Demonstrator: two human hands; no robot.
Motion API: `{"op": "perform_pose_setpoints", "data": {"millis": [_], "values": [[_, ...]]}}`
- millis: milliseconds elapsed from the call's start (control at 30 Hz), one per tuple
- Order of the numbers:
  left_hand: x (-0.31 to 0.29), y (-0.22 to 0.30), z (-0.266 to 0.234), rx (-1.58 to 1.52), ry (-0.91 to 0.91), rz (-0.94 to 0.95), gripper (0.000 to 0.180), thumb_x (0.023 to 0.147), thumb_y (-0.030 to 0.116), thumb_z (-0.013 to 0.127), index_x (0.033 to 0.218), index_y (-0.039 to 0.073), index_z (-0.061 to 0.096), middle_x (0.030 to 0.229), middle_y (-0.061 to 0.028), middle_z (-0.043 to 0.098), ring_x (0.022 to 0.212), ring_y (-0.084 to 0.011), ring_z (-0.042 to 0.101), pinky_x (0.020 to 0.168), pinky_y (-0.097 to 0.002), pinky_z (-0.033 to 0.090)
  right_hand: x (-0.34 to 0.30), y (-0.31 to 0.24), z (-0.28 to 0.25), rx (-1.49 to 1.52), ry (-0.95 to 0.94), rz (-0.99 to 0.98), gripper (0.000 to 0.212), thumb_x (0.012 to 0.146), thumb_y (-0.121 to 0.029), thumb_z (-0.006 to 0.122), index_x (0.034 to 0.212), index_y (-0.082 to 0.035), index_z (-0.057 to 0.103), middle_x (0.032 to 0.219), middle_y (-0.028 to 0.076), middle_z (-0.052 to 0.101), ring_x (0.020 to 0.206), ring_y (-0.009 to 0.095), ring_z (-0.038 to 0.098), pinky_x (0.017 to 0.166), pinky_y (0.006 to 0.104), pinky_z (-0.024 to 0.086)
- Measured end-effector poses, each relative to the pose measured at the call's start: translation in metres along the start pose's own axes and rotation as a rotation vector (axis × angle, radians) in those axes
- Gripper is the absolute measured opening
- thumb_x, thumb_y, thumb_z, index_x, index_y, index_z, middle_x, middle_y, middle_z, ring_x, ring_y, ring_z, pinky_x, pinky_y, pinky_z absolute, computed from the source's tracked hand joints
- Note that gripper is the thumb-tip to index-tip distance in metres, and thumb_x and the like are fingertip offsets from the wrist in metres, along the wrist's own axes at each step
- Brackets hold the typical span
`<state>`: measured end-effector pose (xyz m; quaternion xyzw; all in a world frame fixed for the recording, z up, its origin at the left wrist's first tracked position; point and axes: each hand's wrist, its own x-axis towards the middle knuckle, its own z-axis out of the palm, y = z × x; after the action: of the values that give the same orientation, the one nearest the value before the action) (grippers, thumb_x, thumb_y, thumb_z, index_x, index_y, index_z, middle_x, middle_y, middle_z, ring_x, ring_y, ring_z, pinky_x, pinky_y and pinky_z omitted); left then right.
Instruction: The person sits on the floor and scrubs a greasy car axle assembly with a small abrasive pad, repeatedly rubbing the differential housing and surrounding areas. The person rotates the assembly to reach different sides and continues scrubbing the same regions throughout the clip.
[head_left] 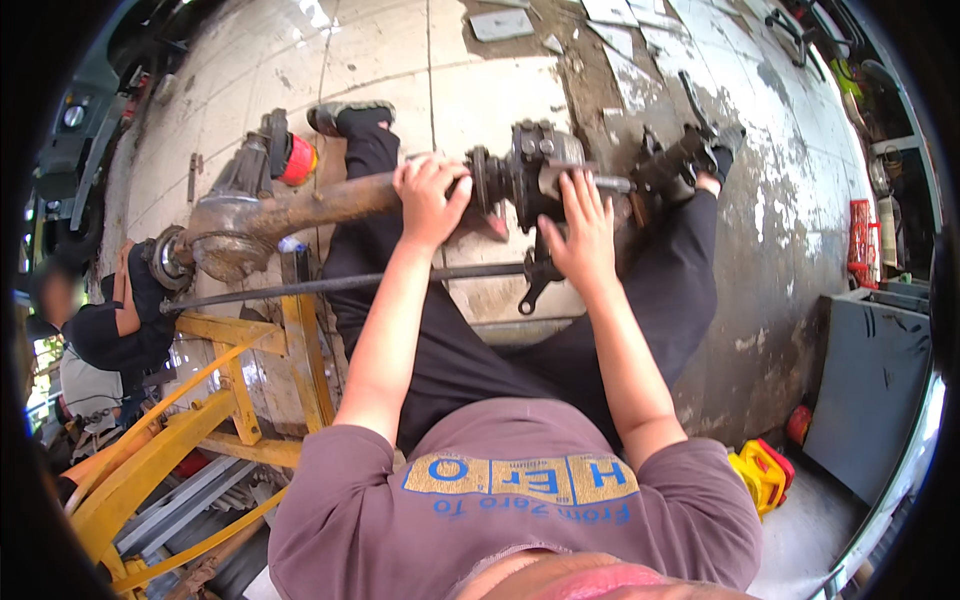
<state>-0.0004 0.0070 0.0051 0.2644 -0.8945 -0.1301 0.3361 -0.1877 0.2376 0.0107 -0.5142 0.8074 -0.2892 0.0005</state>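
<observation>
Both hands, left hand [428,200] and right hand [583,232], rest on the rusty axle [320,205].

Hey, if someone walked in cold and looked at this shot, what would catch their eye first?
Probably the long rusty brown axle housing across the middle, with the left hand gripping its tube and the right hand spread on the dark greasy hub assembly. Next, the yellow steel stand at lower left, beside a second person crouched at the axle's far left end.

Two hands [430,200] — one rusty axle [320,205]
</observation>
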Motion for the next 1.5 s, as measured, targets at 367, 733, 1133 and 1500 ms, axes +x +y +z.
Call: {"op": "perform_pose_setpoints", "data": {"millis": [367,733,1133,1500], "values": [[-0.002,0.003,0.001,-0.021,0.017,-0.011,0.016,0.098,0.033,0.077,0.102,0.02,0.084,0.117,0.0013,0.079,0.128,-0.0253,0.067,0.119,-0.0499,0.037,0.0,0.003,-0.003,0.004,-0.054,0.014,0.092,0.102,-0.041,0.083,0.176,-0.005,0.043,0.186,0.021,0.036,0.174,0.041,0.031,0.132,0.0721,0.031],[-0.006,0.0,0.001,-0.048,0.018,-0.022,0.016,0.099,0.033,0.076,0.102,0.019,0.082,0.117,0.0016,0.079,0.13,-0.0249,0.067,0.12,-0.0511,0.035,-0.002,-0.01,-0.007,-0.046,-0.11,0.008,0.095,0.1,-0.049,0.08,0.175,-0.003,0.044,0.186,0.023,0.035,0.175,0.041,0.028,0.133,0.0742,0.027],[-0.007,-0.001,0.003,0.004,0.009,-0.003,0.017,0.099,0.034,0.076,0.103,0.018,0.082,0.117,0.0,0.079,0.129,-0.0262,0.067,0.12,-0.0522,0.037,0.001,-0.006,-0.003,-0.026,-0.06,-0.008,0.09,0.101,-0.047,0.078,0.175,-0.007,0.047,0.186,0.022,0.036,0.173,0.041,0.031,0.132,0.0762,0.027],[0.0,-0.002,0.001,-0.027,0.042,0.004,0.015,0.099,0.032,0.076,0.104,0.02,0.084,0.117,0.0009,0.079,0.127,-0.0255,0.067,0.119,-0.0526,0.037,0.002,-0.006,0.0,-0.008,-0.058,0.014,0.091,0.103,-0.047,0.078,0.176,-0.006,0.043,0.186,0.023,0.034,0.174,0.042,0.03,0.133,0.076,0.027]]}}
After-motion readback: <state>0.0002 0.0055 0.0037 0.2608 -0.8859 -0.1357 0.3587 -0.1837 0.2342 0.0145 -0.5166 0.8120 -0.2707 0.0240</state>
